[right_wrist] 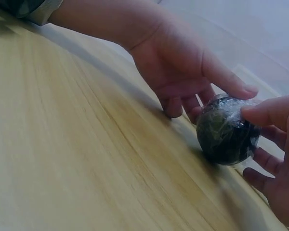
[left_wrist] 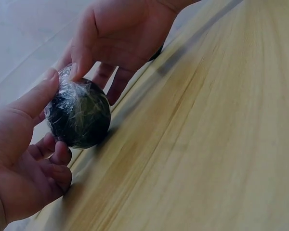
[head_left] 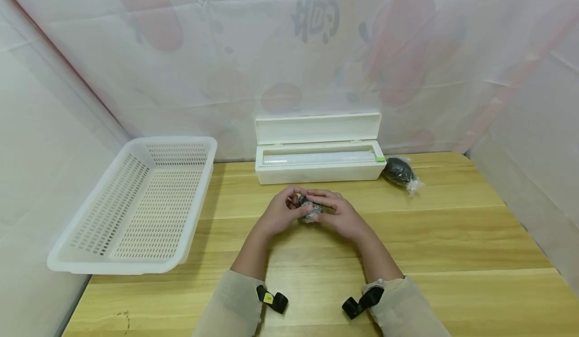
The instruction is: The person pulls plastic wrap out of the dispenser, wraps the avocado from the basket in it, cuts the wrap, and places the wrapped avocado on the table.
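A dark, round, avocado-like fruit (head_left: 309, 209) wrapped in clear cling film is between both hands, low over the wooden table. My left hand (head_left: 281, 213) holds it from the left, thumb on the crinkled film and fingers curled at its side. From the right, my right hand (head_left: 340, 215) grips it with the thumb pressed on the bunched film. In the left wrist view the wrapped fruit (left_wrist: 82, 113) shows its smooth dark side. The right wrist view shows the fruit (right_wrist: 226, 130) with both thumbs at the film's gathered part.
Behind the hands stands a white cling film box (head_left: 318, 175), lid raised, with a film roll (head_left: 318, 158) inside. At its right end lies another film-wrapped dark fruit (head_left: 399, 171). A white perforated basket (head_left: 192, 226) is at the left. Cloth walls (head_left: 235, 65) enclose the wooden table (head_left: 461, 256).
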The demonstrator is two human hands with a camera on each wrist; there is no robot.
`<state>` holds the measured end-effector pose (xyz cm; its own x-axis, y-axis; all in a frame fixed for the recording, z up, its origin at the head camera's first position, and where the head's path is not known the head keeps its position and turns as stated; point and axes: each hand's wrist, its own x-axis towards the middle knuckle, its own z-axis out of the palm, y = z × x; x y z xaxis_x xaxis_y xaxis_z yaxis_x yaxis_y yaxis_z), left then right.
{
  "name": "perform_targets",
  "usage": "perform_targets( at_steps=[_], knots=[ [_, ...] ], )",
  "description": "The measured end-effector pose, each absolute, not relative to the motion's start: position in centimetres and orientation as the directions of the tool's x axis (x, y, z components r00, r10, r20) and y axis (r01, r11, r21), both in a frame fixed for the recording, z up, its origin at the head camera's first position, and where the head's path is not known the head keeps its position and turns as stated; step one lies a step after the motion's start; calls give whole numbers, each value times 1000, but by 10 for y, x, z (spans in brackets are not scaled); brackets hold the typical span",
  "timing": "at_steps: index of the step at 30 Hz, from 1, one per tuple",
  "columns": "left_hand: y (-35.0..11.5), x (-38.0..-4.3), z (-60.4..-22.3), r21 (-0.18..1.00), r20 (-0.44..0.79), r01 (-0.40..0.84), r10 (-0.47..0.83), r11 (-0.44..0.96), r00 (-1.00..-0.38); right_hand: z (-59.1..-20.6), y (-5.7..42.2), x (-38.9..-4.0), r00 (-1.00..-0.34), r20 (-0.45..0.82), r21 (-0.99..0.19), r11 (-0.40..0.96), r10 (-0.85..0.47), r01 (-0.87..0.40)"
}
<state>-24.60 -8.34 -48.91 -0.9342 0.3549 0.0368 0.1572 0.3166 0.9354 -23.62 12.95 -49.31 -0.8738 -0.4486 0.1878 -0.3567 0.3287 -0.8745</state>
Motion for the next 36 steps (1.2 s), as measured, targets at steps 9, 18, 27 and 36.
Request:
perform_targets(
  at_steps=[9,18,27,36],
  knots=[
    [-84,-248,-490,923,92,216,363,318,-927,-494,131,-237,-875,200,-867,337,-440,-367],
    [-79,-246,-488,934,102,222,386,281,-917,-496,126,-238,-916,314,-847,361,-251,-390],
    [-80,-245,-488,930,118,221,330,293,-937,-496,124,-238,-933,323,-875,324,-161,-359],
    [-80,-249,-489,948,77,144,236,282,-969,-496,134,-240,-939,287,-924,206,-191,-324]
  ],
)
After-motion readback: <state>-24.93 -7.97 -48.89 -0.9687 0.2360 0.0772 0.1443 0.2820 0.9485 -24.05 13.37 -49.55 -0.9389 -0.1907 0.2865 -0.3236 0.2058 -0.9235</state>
